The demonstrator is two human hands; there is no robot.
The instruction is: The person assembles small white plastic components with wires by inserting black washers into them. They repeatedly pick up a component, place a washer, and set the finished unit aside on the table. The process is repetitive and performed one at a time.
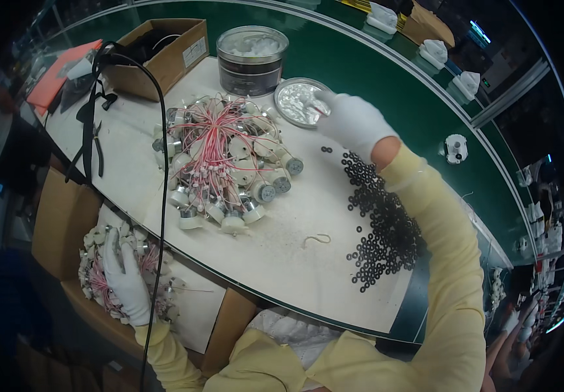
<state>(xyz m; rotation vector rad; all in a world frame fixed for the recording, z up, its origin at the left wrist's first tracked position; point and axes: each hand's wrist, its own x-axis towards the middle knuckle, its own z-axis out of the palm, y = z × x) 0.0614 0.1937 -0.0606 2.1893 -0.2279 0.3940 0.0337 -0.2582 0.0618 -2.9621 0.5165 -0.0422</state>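
Observation:
My right hand (354,124), in a white glove, reaches to the edge of a round metal lid (295,101) smeared with shiny pale grease. Its fingers are bent together at the lid; whatever they hold is hidden. Just below that hand spreads a heap of small black rings (380,222). My left hand (125,277), also gloved, lies with fingers stretched apart on a bunch of small white motors (92,261) with pink wires, inside a cardboard box (66,228). A larger bunch of such motors (239,147) sits on the white tabletop, wires gathered in the middle.
Behind the motors stands a round tub (250,68) beside an open cardboard box (158,59) with dark contents. Pliers (98,150) lie at the left, and a black cable (164,163) hangs across the table. A white part (455,149) rests on the green surface.

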